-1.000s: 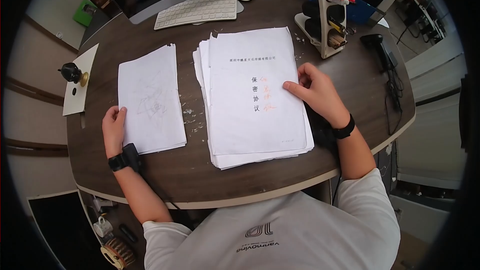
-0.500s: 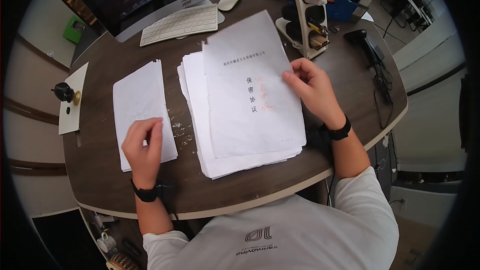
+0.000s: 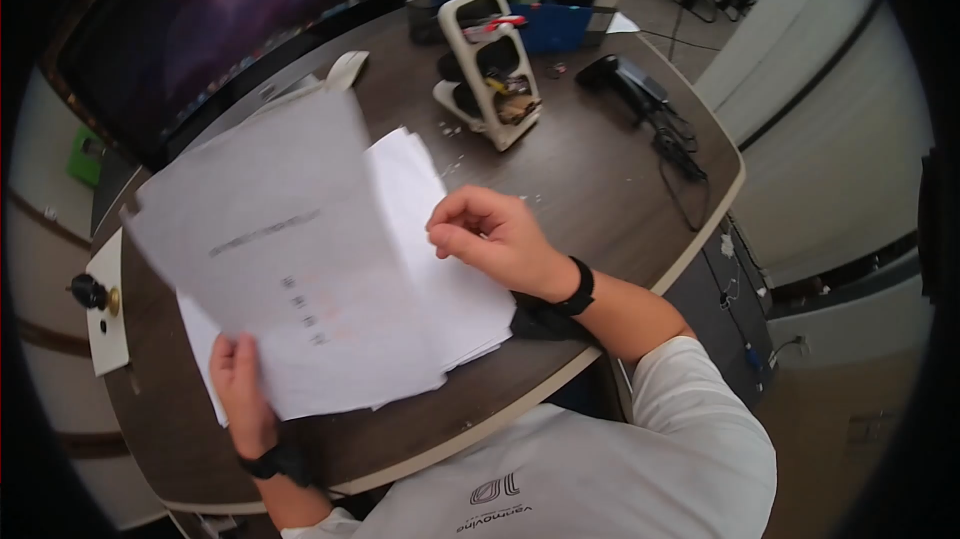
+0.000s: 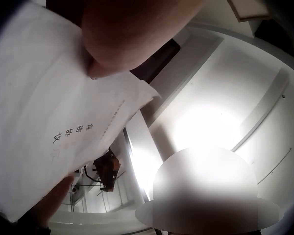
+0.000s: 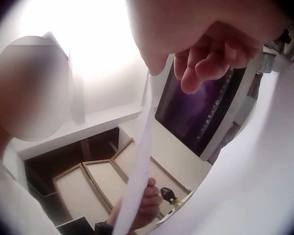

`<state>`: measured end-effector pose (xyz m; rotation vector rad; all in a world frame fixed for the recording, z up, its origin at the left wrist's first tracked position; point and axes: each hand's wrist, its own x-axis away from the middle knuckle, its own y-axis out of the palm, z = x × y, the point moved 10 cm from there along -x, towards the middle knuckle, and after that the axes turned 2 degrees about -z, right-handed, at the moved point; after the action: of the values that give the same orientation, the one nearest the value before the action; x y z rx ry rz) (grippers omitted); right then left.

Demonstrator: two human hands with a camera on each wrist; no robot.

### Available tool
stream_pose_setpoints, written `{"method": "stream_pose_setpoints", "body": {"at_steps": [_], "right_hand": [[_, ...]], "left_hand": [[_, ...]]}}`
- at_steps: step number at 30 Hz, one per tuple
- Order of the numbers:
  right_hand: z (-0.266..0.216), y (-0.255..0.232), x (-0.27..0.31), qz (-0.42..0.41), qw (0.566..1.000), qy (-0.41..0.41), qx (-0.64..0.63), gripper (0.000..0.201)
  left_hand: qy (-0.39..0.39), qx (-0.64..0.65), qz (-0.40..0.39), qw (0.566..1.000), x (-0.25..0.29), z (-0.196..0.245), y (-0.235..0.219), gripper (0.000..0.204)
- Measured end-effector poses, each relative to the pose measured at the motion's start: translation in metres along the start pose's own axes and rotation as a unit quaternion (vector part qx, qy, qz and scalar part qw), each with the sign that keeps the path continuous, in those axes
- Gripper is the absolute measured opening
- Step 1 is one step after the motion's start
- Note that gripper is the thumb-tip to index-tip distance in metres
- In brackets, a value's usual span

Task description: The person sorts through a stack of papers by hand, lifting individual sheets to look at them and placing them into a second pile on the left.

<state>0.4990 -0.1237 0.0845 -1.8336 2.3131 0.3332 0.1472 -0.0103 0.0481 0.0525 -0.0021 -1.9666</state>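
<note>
Left forearm directed forward and slightly outward; left hand in line with it, thumb and fingers set in a pinch. Right forearm directed forward and inward; right hand well apart from the left, fingers loosely bent, thumb extended beside the forefinger.

Sheet partly over paper stack on desk, monitor behind sheet, pen holder behind stack
</note>
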Motion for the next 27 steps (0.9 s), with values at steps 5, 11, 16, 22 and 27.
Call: {"method": "stream_pose_setpoints", "body": {"at_steps": [5,11,16,22,27], "right_hand": [[0.016,-0.043,-0.016,0.071,0.977,0.005,0.203,0.021],[0.035,-0.045,-0.014,0.012,0.931,0.083,0.354,0.048],[0.049,-0.042,-0.015,-0.020,0.936,0.101,0.338,0.045],[0.051,-0.042,-0.016,-0.015,0.940,0.093,0.329,0.040],[0.041,-0.044,-0.017,-0.004,0.942,0.087,0.324,0.038]], "left_hand": [[-0.034,-0.062,0.188,0.980,-0.007,-0.026,-0.160,0.044],[-0.168,-0.302,0.164,0.924,-0.002,-0.030,-0.178,0.067],[-0.167,-0.374,0.158,0.898,-0.008,-0.029,-0.163,0.054],[-0.051,-0.369,0.107,0.922,-0.024,-0.067,-0.215,0.028],[-0.061,-0.464,0.173,0.867,-0.011,-0.040,-0.204,0.040]]}}
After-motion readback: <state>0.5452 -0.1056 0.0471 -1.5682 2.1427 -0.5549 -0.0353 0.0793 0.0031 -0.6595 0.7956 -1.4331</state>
